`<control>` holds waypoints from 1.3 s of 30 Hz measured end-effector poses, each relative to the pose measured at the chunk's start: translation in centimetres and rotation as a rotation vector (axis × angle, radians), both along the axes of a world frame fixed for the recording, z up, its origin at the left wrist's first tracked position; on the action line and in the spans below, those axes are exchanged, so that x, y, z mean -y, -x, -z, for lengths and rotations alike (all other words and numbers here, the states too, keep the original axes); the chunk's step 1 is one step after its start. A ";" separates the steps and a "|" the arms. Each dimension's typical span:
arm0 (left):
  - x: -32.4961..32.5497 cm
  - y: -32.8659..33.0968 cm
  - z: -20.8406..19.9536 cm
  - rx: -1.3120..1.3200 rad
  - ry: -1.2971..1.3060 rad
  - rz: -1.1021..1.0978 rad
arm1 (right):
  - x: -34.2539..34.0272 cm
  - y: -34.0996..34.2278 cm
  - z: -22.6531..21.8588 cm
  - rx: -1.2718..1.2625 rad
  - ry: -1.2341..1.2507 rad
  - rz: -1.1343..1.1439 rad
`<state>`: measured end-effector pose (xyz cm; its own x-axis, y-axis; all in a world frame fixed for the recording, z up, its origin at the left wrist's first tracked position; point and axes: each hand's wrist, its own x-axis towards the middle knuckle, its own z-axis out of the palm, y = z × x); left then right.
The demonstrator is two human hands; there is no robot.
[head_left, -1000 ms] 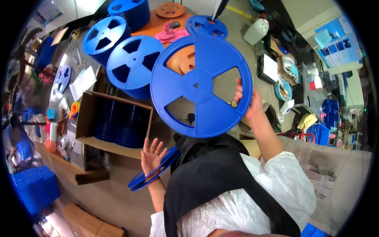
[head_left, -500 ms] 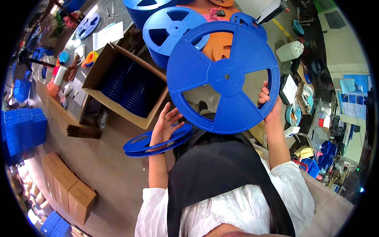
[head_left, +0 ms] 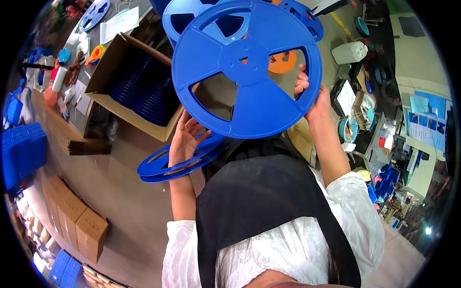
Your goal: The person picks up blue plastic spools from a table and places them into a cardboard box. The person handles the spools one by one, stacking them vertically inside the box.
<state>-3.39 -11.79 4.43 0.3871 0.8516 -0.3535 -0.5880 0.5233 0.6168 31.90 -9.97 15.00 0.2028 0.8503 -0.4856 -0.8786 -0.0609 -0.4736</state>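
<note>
A black cloth apron [head_left: 259, 206] over a white short-sleeved cotton shirt [head_left: 353, 211] fills the near middle of the scene. Just beyond it is the large round blue plastic reel [head_left: 254, 69], raised with its broad face toward the camera, its wedge-shaped windows showing the floor and an orange round piece [head_left: 282, 62] behind. At the far side, partly covered by it, is a lighter blue spoked reel [head_left: 173, 13].

To the left stands an open brown cardboard box [head_left: 106, 67], packed with rows of dark blue plastic reels [head_left: 144, 91]. Nearer on the left, three closed brown cartons [head_left: 72, 213] sit in a row on the grey floor [head_left: 132, 197]. Two thin blue spoked plastic discs [head_left: 156, 177], one above the other, circle the left wrist at a tilt. At the left edge is a pile of bright blue plastic crates [head_left: 24, 151].

The right hand [head_left: 318, 105] grips the large reel at its right edge, fingers curled about the rim and showing through a window; the thumb is hidden. The left hand [head_left: 180, 144] has its fingers parted and loosely bent, close to the reel's lower left rim; whether they touch it cannot be told.

Smaller still are a white paper sheet [head_left: 120, 25] at far left, a whitish plastic jug [head_left: 348, 53] at far right, and a slim white bottle [head_left: 59, 79] at left.
</note>
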 end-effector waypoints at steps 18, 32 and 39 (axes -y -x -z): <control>6.5 1.6 0.6 0.021 0.089 -0.450 | -14.1 8.0 4.9 0.140 -0.180 -0.562; 4.8 12.5 7.4 0.144 0.386 -0.671 | -30.4 37.1 25.6 0.530 -0.001 -0.842; 3.9 15.8 9.8 0.176 0.496 -0.729 | -36.6 42.7 33.3 0.459 0.101 -0.949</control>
